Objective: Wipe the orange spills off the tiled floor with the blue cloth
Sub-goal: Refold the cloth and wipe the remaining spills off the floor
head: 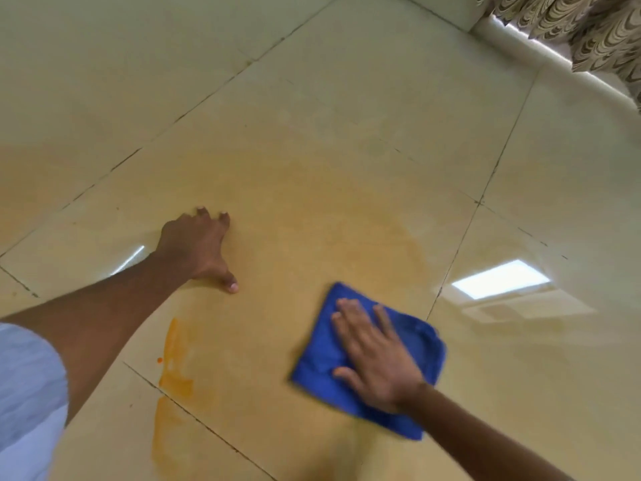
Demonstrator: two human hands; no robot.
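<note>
A folded blue cloth [322, 355] lies flat on the cream tiled floor [347, 98], low and right of centre. My right hand [374, 355] presses down on it with straight, spread fingers. My left hand [201, 248] rests on the floor to the left, fingers splayed and thumb out, bearing on the tile. A strong orange spill [177, 376] streaks the floor below my left hand, across a grout line. A pale orange smear [312, 210] spreads over the tile between and beyond both hands.
A white skirting edge [520, 39] and a patterned curtain [589, 29] close off the far right corner. A ceiling light reflects on the glossy tile [499, 279] to the right of the cloth. My light blue sleeve [27, 394] fills the lower left.
</note>
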